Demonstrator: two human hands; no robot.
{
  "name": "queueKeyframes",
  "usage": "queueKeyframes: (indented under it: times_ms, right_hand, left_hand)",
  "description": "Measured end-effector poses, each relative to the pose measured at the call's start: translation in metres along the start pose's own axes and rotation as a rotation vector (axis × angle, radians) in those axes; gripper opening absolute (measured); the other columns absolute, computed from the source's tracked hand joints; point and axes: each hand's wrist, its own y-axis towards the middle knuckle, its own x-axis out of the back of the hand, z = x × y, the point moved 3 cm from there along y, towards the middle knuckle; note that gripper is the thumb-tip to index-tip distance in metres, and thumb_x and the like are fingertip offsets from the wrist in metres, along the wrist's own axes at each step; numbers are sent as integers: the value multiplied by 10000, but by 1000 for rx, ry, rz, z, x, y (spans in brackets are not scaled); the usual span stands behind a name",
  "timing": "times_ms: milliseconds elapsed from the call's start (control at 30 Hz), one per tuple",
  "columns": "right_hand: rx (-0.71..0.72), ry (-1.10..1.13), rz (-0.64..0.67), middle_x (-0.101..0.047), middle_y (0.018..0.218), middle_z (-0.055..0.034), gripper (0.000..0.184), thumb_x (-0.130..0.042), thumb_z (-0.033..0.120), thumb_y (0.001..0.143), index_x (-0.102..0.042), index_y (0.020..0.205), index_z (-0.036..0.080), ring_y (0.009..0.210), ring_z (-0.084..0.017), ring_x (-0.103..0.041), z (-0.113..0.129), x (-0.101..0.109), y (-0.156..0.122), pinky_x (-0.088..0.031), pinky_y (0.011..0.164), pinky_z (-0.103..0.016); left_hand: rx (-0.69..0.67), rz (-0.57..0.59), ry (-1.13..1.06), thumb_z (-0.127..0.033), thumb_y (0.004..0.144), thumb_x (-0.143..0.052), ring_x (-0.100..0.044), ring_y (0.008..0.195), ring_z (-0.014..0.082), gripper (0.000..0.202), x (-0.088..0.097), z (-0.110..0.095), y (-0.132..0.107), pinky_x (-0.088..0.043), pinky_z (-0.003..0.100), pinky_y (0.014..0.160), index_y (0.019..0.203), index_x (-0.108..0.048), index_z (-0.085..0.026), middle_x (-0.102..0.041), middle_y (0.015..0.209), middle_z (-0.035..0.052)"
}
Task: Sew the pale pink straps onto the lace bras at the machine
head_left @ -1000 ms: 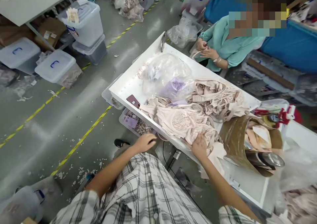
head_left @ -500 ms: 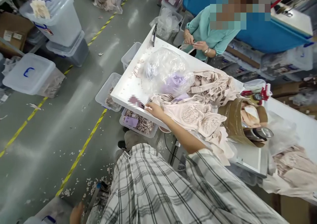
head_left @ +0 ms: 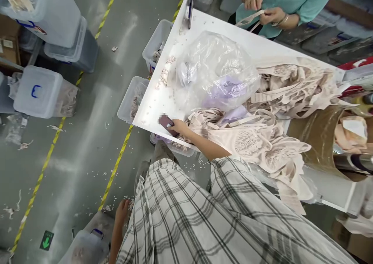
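Observation:
My right hand (head_left: pixel 178 127) reaches to the near edge of the white table (head_left: pixel 148 108). Its fingers are closed around the side of a dark mauve phone (head_left: pixel 168 125), part of which is blurred out. Right beside this hand lies a heap of beige bras (head_left: pixel 247 139) with straps and lace cups. Beyond it rests a large clear plastic bag (head_left: pixel 215 58) with lilac pieces inside. My left hand (head_left: pixel 122 211) hangs low at my side, away from the table, above a plastic bin; its fingers show only partly and unclearly.
Across the table a person in a teal top holds a beige strap (head_left: pixel 250 18). A dark upright device (head_left: pixel 191 7) stands at the far corner. Plastic bins (head_left: pixel 132 98) line the table's left side. An open cardboard box (head_left: pixel 317 135) is at right. Stacked tubs (head_left: pixel 37 93) stand at left.
My view has moved closer to the table. My right hand has come further over the phone and now grips it. My left hand shows more fully at the lower left.

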Motion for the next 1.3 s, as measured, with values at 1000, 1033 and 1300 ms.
queueKeyframes:
  times_ms: [1000, 1033, 1300]
  right_hand:
    - [51, 1396, 44, -675, 807, 48, 279, -772, 449, 765, -681, 916, 231, 697, -95, -588, 116, 35, -126, -523, 634, -187]
    - [73, 1367, 42, -669, 809, 49, 265, -776, 434, 761, -675, 896, 230, 699, -94, -583, 118, 38, -127, -517, 643, -187]
    - [114, 1361, 75, -703, 973, 27, 239, -768, 382, 771, -636, 924, 255, 842, -131, -648, 133, 37, -145, -549, 700, -214]
  left_hand:
    - [-677, 136, -666, -446, 826, -707, -570, 697, 136, 308, 100, -271, 28, -484, 232, 614, 951, -688, -165, -621, 787, 8]
    - [-682, 132, -676, -456, 826, -707, -562, 689, 132, 309, 104, -273, 29, -482, 232, 616, 926, -686, -165, -613, 774, 4]
    - [-772, -11, -786, -525, 858, -667, -529, 656, 117, 370, 121, -291, 37, -448, 229, 603, 746, -633, -174, -563, 701, -7]
